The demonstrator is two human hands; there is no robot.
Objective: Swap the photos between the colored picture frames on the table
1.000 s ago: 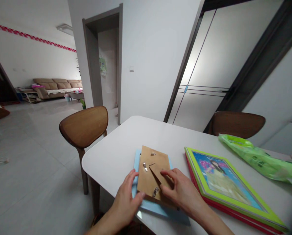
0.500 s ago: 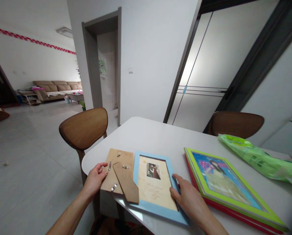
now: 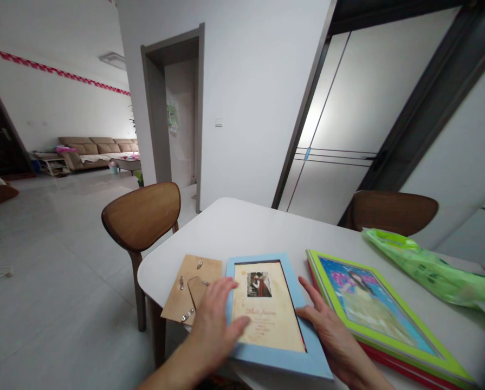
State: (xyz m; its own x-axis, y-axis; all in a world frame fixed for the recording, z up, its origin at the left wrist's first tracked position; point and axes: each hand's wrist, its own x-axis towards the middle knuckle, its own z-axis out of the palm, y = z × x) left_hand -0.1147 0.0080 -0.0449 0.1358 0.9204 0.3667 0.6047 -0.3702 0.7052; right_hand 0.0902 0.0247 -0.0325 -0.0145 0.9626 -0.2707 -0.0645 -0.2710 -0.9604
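A light blue picture frame [image 3: 283,360] lies on the white table [image 3: 258,227] with a cream printed sheet [image 3: 266,314] showing inside it. My left hand [image 3: 218,322] lies flat and open on the frame's left edge, fingers spread, thumb on the sheet. My right hand [image 3: 331,338] rests open along the frame's right edge. The brown cardboard backing board [image 3: 185,287] with its stand flap and metal clips lies on the table left of the frame, partly under my left hand.
A larger green-framed picture [image 3: 372,309] lies on a red one to the right. A green plastic bag [image 3: 425,265] sits at the far right. Two wooden chairs [image 3: 142,214] [image 3: 390,211] stand by the table. The table's edge is close on the left.
The backing board came off the blue frame and went down to its left. My left hand let it go and moved right onto the frame; my right hand stayed at the right edge.
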